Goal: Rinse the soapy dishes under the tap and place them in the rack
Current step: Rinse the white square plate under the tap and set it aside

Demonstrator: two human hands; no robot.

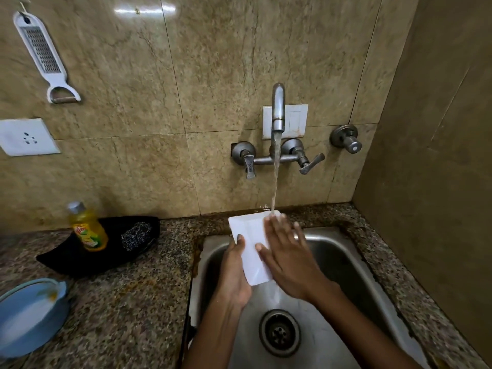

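Note:
A white rectangular dish [250,241] is held tilted over the steel sink [346,262], under water running from the wall tap [278,110]. My left hand [235,272] grips the dish along its left edge, thumb on top. My right hand [286,251] lies flat on the dish's right side with straight fingers, the stream hitting near its fingertips. Water runs off the dish's near end toward the drain [280,332]. No rack is in view.
On the granite counter [119,302] to the left are a blue bowl [29,315], a black tray [80,259] carrying a yellow dish-soap bottle [89,227] and a steel scrubber [136,235]. A grater [42,54] and a socket [26,137] hang on the wall.

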